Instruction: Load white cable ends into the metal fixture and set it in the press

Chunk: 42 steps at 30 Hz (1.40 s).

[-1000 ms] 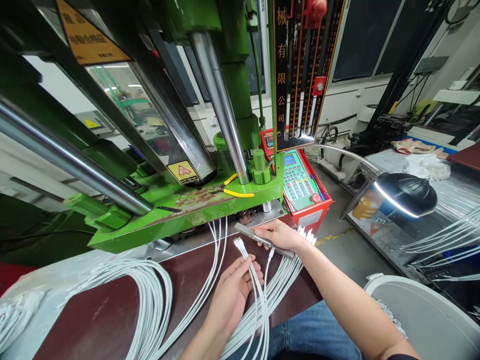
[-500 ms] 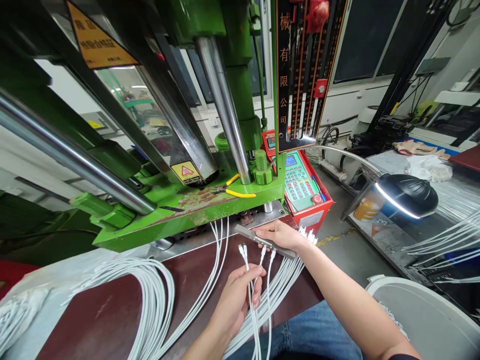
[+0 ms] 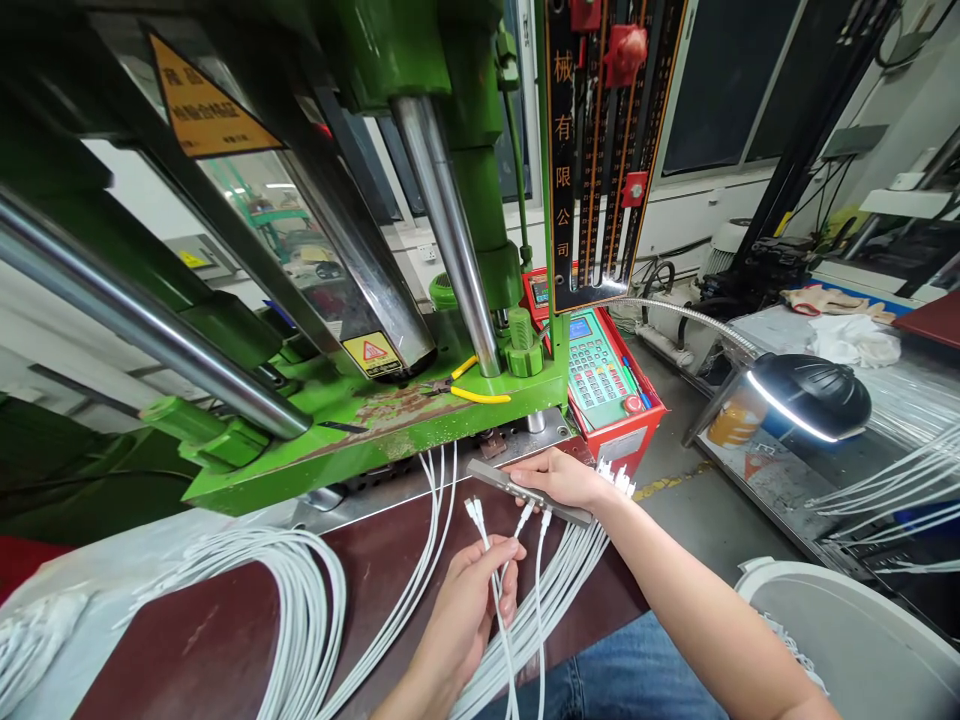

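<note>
My right hand [image 3: 559, 478] is closed around a grey metal bar [image 3: 487, 472] with small slots along its near edge. One white cable plug [image 3: 545, 518] sits at that edge, its cable hanging down. Pinched in my left hand [image 3: 472, 600] are white cables [image 3: 484, 525]: two plug ends stick up to the left of the bar, and another plug [image 3: 526, 512] reaches the bar's edge. Whether that plug is fully seated I cannot tell. Under both hands lies a thick bundle of white cables [image 3: 551, 595], its plug ends showing beyond my right wrist.
A green press [image 3: 375, 440] stands ahead, with yellow-handled pliers [image 3: 480, 397] on its base. Looped white cables [image 3: 307, 570] lie on the brown tabletop [image 3: 202, 640] at left. To the right are a red control box [image 3: 619, 430], a black lamp [image 3: 817, 395] and a pale bin [image 3: 817, 585].
The two free plug ends in my left hand have shifted slightly left. My right hand still holds the bar in nearly the same place. The camera view has tilted a little.
</note>
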Each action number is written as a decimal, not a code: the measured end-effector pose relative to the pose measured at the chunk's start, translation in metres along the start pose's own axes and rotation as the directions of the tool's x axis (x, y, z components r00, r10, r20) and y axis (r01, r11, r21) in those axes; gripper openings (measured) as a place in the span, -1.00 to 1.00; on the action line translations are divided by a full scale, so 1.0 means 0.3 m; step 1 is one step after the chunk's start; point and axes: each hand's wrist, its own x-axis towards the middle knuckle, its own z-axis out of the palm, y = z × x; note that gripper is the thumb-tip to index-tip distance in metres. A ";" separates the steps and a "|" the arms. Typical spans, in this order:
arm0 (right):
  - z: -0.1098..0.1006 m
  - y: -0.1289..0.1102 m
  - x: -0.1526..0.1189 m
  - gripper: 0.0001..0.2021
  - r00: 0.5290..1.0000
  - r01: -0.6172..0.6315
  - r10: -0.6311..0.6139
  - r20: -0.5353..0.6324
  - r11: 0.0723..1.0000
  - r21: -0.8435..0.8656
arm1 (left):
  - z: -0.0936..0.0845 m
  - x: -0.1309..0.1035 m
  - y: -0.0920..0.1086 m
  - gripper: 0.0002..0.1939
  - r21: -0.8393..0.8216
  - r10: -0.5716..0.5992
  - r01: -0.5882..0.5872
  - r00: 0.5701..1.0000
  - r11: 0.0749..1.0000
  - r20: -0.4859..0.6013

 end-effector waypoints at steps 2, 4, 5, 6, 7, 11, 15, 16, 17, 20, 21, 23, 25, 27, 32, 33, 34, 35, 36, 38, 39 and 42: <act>0.001 0.002 0.001 -0.52 1.000 0.011 -0.011 -0.002 1.000 -0.024 | 0.005 0.001 0.001 -0.76 0.007 0.004 -0.004 1.000 1.000 0.003; 0.002 -0.001 0.000 -0.52 1.000 0.018 -0.018 0.005 0.999 -0.048 | 0.009 0.001 0.002 -0.77 0.004 0.012 -0.012 1.000 1.000 0.013; 0.002 -0.003 -0.001 -0.51 1.000 0.014 -0.014 0.005 0.998 -0.053 | 0.010 0.002 0.003 -0.77 -0.001 0.014 -0.014 1.000 1.000 0.015; 0.002 -0.005 -0.001 -0.51 1.000 0.007 -0.007 -0.001 0.998 -0.056 | 0.011 0.003 0.003 -0.77 -0.005 0.016 -0.016 1.000 1.000 0.013; 0.001 -0.006 -0.002 -0.51 1.000 0.000 -0.001 -0.010 0.998 -0.059 | 0.012 0.004 0.003 -0.77 -0.006 0.016 -0.016 1.000 1.000 0.010; -0.003 -0.004 -0.003 -0.51 1.000 0.026 -0.027 -0.009 0.997 -0.071 | 0.014 0.003 0.006 -0.78 0.013 0.010 -0.010 1.000 1.000 -0.002; -0.012 0.002 -0.003 -0.50 0.998 0.059 -0.058 0.006 0.995 -0.080 | 0.004 -0.002 0.015 -0.75 0.026 -0.002 0.002 1.000 1.000 -0.001; -0.014 0.003 -0.003 -0.51 0.998 0.061 -0.060 0.011 0.995 -0.083 | -0.002 -0.002 0.018 -0.75 0.018 0.000 0.000 1.000 1.000 -0.006; -0.016 0.003 -0.003 -0.51 0.998 0.054 -0.053 0.016 0.995 -0.083 | -0.010 -0.003 0.022 -0.75 0.005 0.010 -0.010 1.000 1.000 -0.015; -0.020 0.004 -0.003 -0.51 1.000 0.016 -0.014 0.015 0.997 -0.082 | -0.039 -0.005 0.036 -0.76 -0.064 0.047 -0.050 0.997 0.997 -0.060; -0.020 0.005 -0.003 -0.52 1.000 0.006 -0.005 0.008 0.997 -0.080 | -0.047 -0.006 0.039 -0.75 -0.084 0.054 -0.060 0.996 0.995 -0.074; -0.021 0.007 -0.002 -0.52 1.000 0.006 -0.006 0.001 0.997 -0.078 | -0.059 -0.011 0.043 -0.71 -0.106 0.049 -0.059 0.995 0.993 -0.090; -0.022 0.006 -0.002 -0.52 1.000 0.010 -0.010 -0.005 0.997 -0.070 | -0.062 -0.019 0.040 -0.67 -0.105 0.043 -0.052 0.995 0.993 -0.087; -0.022 0.004 -0.002 -0.52 1.000 0.006 -0.007 -0.011 0.998 -0.067 | -0.059 -0.028 0.032 -0.67 -0.093 0.032 -0.039 0.997 0.995 -0.073; -0.022 -0.005 -0.004 -0.53 0.999 -0.032 0.031 -0.024 0.998 -0.055 | -0.053 -0.039 0.012 -0.76 -0.039 0.007 -0.008 1.000 0.999 -0.018; -0.022 -0.006 -0.005 -0.53 0.999 -0.035 0.034 -0.022 0.998 -0.055 | -0.054 -0.038 0.011 -0.77 -0.031 0.010 -0.010 1.000 0.999 -0.017; -0.021 -0.007 -0.005 -0.53 0.999 -0.027 0.026 -0.018 0.998 -0.059 | -0.055 -0.036 0.010 -0.78 -0.024 0.013 -0.013 1.000 1.000 -0.019; -0.021 -0.007 -0.005 -0.54 1.000 -0.011 0.010 -0.012 0.998 -0.068 | -0.057 -0.034 0.011 -0.79 -0.019 0.015 -0.016 1.000 1.000 -0.020; -0.021 -0.008 -0.005 -0.54 1.000 0.010 -0.011 -0.005 0.997 -0.079 | -0.060 -0.031 0.012 -0.79 -0.017 0.016 -0.016 1.000 1.000 -0.020; -0.021 -0.009 -0.006 -0.54 0.999 0.051 -0.051 0.007 0.994 -0.099 | -0.063 -0.028 0.013 -0.79 -0.020 0.019 -0.020 1.000 1.000 -0.020; -0.021 -0.010 -0.006 -0.54 0.998 0.062 -0.061 0.013 0.993 -0.100 | -0.065 -0.027 0.014 -0.78 -0.025 0.022 -0.022 1.000 0.999 -0.022; -0.021 -0.011 -0.007 -0.52 0.998 0.060 -0.057 0.033 0.995 -0.081 | -0.063 -0.028 0.018 -0.77 -0.037 0.014 -0.015 0.999 0.999 -0.031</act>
